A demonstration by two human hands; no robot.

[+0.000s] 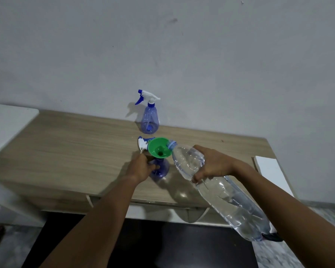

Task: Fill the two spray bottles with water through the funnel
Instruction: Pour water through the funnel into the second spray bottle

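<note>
Spray bottle (pixel 160 169): left hand (pixel 141 168) gripping it, steadying against tipping.
Green funnel (pixel 159 147): sitting in its neck, centre frame.
Water bottle (pixel 220 188): right hand (pixel 214 164) gripping, tilting mouth over funnel rim.

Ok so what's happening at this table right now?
The left hand holds the open spray bottle, with the green funnel in its neck, while the right hand tips a large water bottle so its mouth meets the funnel's rim. The removed spray head lies behind the funnel. The second spray bottle stands capped farther back.
</note>
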